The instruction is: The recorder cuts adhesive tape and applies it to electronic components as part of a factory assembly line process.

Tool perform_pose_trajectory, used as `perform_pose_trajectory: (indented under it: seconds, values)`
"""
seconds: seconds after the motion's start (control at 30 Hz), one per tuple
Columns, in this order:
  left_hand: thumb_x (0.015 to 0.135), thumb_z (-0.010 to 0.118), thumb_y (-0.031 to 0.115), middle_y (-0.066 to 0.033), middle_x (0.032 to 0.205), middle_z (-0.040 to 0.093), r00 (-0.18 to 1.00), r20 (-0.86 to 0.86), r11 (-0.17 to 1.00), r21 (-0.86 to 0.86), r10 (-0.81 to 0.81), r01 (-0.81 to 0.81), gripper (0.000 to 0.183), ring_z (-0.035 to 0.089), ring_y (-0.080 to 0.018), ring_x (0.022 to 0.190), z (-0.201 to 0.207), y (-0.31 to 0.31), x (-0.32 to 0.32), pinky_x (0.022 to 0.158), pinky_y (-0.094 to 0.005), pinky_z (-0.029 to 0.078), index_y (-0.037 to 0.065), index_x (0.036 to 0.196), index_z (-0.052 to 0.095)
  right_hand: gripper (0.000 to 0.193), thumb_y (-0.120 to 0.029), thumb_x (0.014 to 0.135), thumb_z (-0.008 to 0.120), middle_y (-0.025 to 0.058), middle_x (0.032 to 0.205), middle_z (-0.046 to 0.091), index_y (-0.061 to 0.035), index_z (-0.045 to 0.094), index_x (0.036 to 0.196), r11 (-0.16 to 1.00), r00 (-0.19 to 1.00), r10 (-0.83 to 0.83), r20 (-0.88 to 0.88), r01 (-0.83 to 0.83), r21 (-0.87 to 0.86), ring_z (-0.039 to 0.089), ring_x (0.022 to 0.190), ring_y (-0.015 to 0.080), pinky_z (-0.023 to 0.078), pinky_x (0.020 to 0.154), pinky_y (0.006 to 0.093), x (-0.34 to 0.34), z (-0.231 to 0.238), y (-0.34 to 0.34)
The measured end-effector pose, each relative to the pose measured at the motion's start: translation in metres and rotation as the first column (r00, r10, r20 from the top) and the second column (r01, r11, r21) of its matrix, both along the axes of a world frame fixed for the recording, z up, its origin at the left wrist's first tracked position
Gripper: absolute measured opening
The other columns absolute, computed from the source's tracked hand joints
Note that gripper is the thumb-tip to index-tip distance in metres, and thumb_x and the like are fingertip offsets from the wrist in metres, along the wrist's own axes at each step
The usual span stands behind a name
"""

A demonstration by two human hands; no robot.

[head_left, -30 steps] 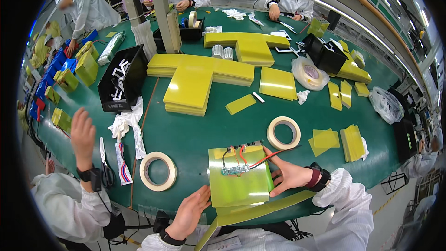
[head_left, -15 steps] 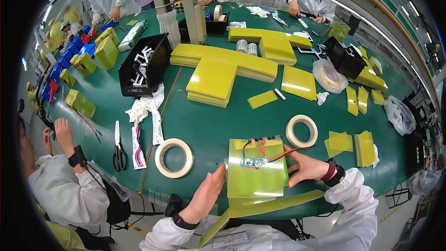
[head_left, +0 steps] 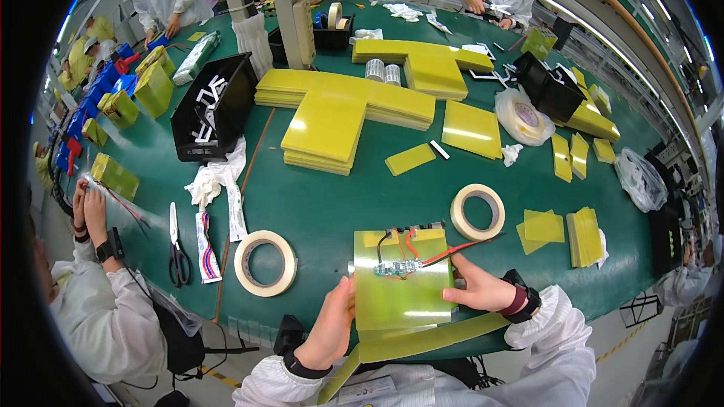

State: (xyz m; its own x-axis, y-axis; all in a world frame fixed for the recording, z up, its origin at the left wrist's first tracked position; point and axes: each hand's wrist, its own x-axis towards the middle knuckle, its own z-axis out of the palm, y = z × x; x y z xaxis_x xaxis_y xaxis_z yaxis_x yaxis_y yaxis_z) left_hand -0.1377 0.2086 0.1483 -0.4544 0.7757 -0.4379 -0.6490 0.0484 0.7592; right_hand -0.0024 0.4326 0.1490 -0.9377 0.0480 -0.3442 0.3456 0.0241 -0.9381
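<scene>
In front of me a battery pack (head_left: 400, 294) has a glossy yellow-green sheet on its top face. A small green circuit board (head_left: 397, 267) lies near its far end, with red and black wires (head_left: 460, 249) running off to the right. My left hand (head_left: 328, 328) presses against the pack's left edge, its fingertips partly hidden by the sheet. My right hand (head_left: 483, 289) grips the right side, thumb over the top and the other fingers mostly out of sight. Beneath the near end, a long yellow strip sheet (head_left: 434, 339) spreads toward both sides, overhanging the table edge.
Tape rolls (head_left: 265, 263) (head_left: 477, 212) flank the pack on the green table (head_left: 339, 196). Scissors (head_left: 178, 249) and a tube (head_left: 207, 245) lie left. Stacked yellow sheets (head_left: 324, 124) and a black bin (head_left: 215, 109) stand beyond. A co-worker's hands (head_left: 92, 211) are at far left.
My right thumb has come down onto the pack's top face, and my left hand has closed in on its left edge. The whole view has shifted slightly; the co-worker's hands at left have lowered.
</scene>
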Motion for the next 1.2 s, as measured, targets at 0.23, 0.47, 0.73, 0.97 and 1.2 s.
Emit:
perform_pose_trajectory:
  seconds: [0.23, 0.47, 0.73, 0.97, 1.2]
  values:
    - [0.098, 0.026, 0.037, -0.0099, 0.124, 0.055, 0.993, -0.105, 0.996, -0.067, 0.047, -0.054, 0.054, 0.051, -0.0184, 0.112, 0.011, 0.0, 0.003, 0.097, -0.0322, 0.034, 0.002, 0.136, 0.039, 0.086, -0.024, 0.084, 0.067, 0.0188, 0.135, 0.033, 0.0062, 0.01, 0.139, 1.0, 0.999, 0.023, -0.041, -0.022, 0.018, 0.034, 0.126, 0.0227, 0.031, 0.103, 0.0339, 0.0, 0.006, -0.006]
    - [0.093, 0.028, 0.048, -0.0068, 0.122, 0.055, 0.979, -0.196, 0.993, -0.084, 0.061, -0.078, 0.063, 0.05, -0.0173, 0.11, 0.008, -0.003, 0.016, 0.094, -0.0312, 0.033, 0.003, 0.135, 0.041, 0.09, -0.018, 0.08, 0.071, 0.0157, 0.138, 0.031, 0.0041, 0.008, 0.141, 0.998, 0.995, 0.039, -0.088, -0.035, 0.052, 0.031, 0.128, 0.0213, 0.03, 0.104, 0.0329, -0.002, 0.011, -0.009]
    - [0.093, 0.033, 0.043, -0.0073, 0.116, 0.058, 0.975, -0.183, 0.988, -0.059, 0.129, -0.142, 0.058, 0.054, -0.0141, 0.103, 0.006, 0.005, 0.014, 0.089, -0.0269, 0.04, 0.001, 0.132, 0.044, 0.085, -0.016, 0.079, 0.071, 0.017, 0.138, 0.028, 0.0035, 0.015, 0.139, 0.996, 0.987, -0.056, -0.153, 0.066, 0.061, 0.028, 0.129, 0.0239, 0.025, 0.107, 0.0355, -0.001, -0.01, -0.022]
    - [0.096, 0.03, 0.025, -0.0124, 0.132, 0.047, 0.986, -0.136, 0.995, 0.054, 0.094, -0.088, 0.052, 0.047, -0.0189, 0.117, -0.008, -0.004, 0.009, 0.098, -0.0297, 0.036, -0.005, 0.139, 0.03, 0.082, -0.015, 0.082, 0.068, 0.0147, 0.139, 0.029, 0.0017, 0.013, 0.141, 0.982, 0.975, -0.183, -0.125, 0.175, -0.075, 0.03, 0.129, 0.0237, 0.028, 0.106, 0.0353, 0.0, -0.01, -0.026]
    - [0.097, 0.035, 0.028, -0.0134, 0.13, 0.048, 0.952, -0.144, 0.963, 0.013, 0.269, -0.27, 0.053, 0.048, -0.0194, 0.116, -0.02, -0.012, 0.023, 0.097, -0.0297, 0.036, -0.006, 0.137, 0.031, 0.085, -0.017, 0.082, 0.07, 0.0138, 0.135, 0.038, -0.0029, 0.011, 0.142, 0.955, 0.967, -0.247, -0.067, 0.231, -0.183, 0.037, 0.125, 0.0248, 0.031, 0.103, 0.0365, 0.0, -0.016, -0.024]
